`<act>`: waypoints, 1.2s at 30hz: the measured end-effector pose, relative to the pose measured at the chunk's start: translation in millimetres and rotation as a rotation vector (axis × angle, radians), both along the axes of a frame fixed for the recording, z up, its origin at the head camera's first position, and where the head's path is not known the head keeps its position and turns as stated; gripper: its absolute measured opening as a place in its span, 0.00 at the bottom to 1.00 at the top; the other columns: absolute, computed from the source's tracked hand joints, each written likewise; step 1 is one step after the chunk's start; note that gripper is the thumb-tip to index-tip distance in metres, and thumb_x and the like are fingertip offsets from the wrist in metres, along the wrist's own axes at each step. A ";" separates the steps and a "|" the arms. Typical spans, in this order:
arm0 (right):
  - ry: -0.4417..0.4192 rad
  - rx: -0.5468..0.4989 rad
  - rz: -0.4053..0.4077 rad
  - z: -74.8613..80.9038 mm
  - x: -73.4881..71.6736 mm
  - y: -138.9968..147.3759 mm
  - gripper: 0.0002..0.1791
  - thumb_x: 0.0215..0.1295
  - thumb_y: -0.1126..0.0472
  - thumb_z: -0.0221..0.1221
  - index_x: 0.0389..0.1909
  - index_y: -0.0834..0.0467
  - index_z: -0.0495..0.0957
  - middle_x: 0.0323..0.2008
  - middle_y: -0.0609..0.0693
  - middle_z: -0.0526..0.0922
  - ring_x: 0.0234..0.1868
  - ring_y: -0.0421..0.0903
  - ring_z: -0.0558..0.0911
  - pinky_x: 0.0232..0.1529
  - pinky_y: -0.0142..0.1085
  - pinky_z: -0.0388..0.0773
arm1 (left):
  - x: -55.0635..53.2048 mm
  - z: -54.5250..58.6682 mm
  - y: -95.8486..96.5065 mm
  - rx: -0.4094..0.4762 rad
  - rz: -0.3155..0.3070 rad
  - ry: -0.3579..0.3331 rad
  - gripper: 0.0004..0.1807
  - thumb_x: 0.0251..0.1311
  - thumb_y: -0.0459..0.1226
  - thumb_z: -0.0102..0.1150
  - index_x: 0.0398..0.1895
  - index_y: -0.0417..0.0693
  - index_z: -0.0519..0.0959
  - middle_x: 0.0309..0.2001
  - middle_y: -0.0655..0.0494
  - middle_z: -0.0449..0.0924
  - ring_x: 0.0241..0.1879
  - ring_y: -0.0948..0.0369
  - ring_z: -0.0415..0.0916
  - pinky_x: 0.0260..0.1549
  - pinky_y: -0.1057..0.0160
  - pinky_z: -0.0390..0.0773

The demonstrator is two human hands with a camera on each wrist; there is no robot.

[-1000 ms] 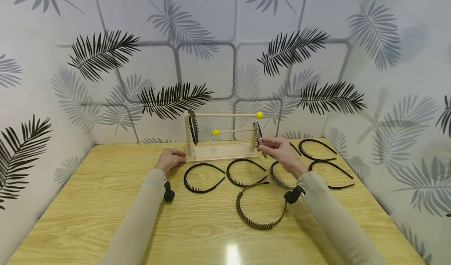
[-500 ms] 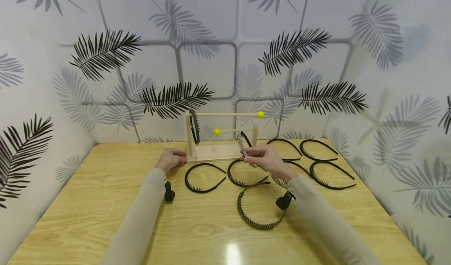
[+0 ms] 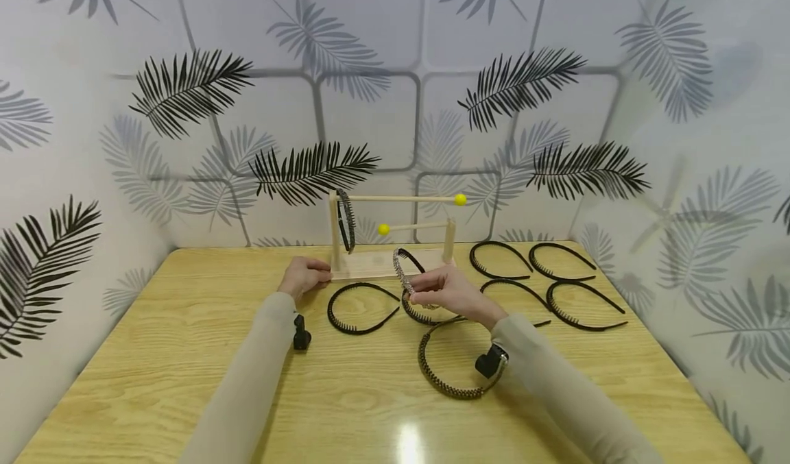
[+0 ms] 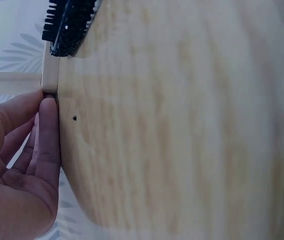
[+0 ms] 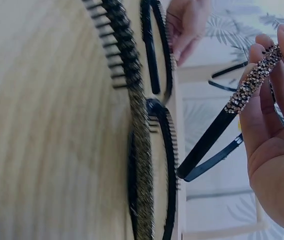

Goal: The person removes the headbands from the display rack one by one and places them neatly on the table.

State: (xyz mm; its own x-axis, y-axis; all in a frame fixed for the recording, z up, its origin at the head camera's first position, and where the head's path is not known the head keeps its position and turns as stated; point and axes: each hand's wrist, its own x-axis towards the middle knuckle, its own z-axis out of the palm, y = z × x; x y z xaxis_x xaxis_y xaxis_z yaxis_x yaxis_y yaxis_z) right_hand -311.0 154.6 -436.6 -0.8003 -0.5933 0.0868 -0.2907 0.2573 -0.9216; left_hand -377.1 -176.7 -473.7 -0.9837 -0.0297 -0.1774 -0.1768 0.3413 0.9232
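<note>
My left hand (image 3: 304,275) pinches the left front corner of the wooden headband stand (image 3: 364,264), thumb and fingers closed on its base edge (image 4: 50,75) in the left wrist view. A headband covered in silvery rhinestones (image 3: 401,272) is held in my right hand (image 3: 453,292), tilted in front of the stand's base. Its black toothless ends (image 5: 209,142) point away from the fingers in the right wrist view. On the stand's upper rod (image 3: 401,199), near the left post, hangs a dark toothed headband (image 3: 348,221).
A gold-brown headband (image 3: 441,385) lies nearest me, below the right forearm. Several black toothed headbands, one at the left (image 3: 336,320) and one at the far right (image 3: 555,306), lie on the wooden table (image 3: 173,354). Yellow balls (image 3: 460,199) cap the rods. Patterned walls stand behind.
My right hand has carried the rhinestone headband left and down, from beside the stand's right post to in front of the base. My left hand has stayed at the base corner.
</note>
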 end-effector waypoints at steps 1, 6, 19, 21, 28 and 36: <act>-0.012 0.007 0.011 -0.4 1.9 -1.4 0.21 0.65 0.59 0.65 0.56 0.64 0.80 0.48 0.62 0.85 0.45 0.45 0.86 0.46 0.39 0.84 | -0.4 -0.5 0.6 0.001 -0.001 0.002 0.19 0.65 0.28 0.58 0.60 0.34 0.77 0.56 0.35 0.78 0.39 0.60 0.83 0.40 0.65 0.85; -0.043 0.070 0.068 -1.1 11.2 -7.4 0.22 0.64 0.59 0.65 0.57 0.62 0.80 0.48 0.60 0.86 0.48 0.43 0.85 0.50 0.37 0.83 | -2.3 -2.0 3.0 -0.007 0.005 0.005 0.19 0.66 0.28 0.58 0.59 0.34 0.77 0.56 0.35 0.79 0.41 0.58 0.83 0.39 0.65 0.85; 0.031 0.186 0.262 0.4 22.4 -22.3 0.18 0.62 0.60 0.67 0.50 0.65 0.83 0.41 0.50 0.89 0.43 0.42 0.86 0.47 0.35 0.83 | -1.2 0.9 1.9 -0.010 -0.002 0.008 0.19 0.67 0.29 0.57 0.60 0.34 0.76 0.57 0.35 0.78 0.45 0.54 0.83 0.41 0.64 0.85; 0.031 0.209 0.298 -0.3 25.0 -24.8 0.17 0.62 0.61 0.67 0.49 0.64 0.84 0.41 0.50 0.89 0.43 0.41 0.86 0.48 0.35 0.83 | -1.0 0.1 2.2 -0.008 -0.003 0.006 0.19 0.66 0.29 0.57 0.60 0.33 0.76 0.57 0.35 0.78 0.44 0.56 0.83 0.41 0.64 0.85; 0.024 0.280 0.444 -0.2 33.0 -37.0 0.15 0.60 0.63 0.68 0.48 0.61 0.85 0.41 0.50 0.89 0.41 0.39 0.86 0.47 0.33 0.83 | 0.3 -0.7 3.1 0.002 0.004 0.001 0.19 0.66 0.28 0.58 0.59 0.34 0.77 0.55 0.35 0.79 0.38 0.60 0.83 0.40 0.65 0.85; 0.012 0.353 0.666 0.3 42.9 -52.1 0.15 0.56 0.65 0.70 0.45 0.62 0.86 0.42 0.52 0.89 0.39 0.34 0.85 0.47 0.33 0.83 | -1.1 -1.9 2.2 0.005 0.003 0.002 0.19 0.66 0.28 0.58 0.59 0.33 0.77 0.55 0.35 0.79 0.40 0.59 0.83 0.39 0.66 0.85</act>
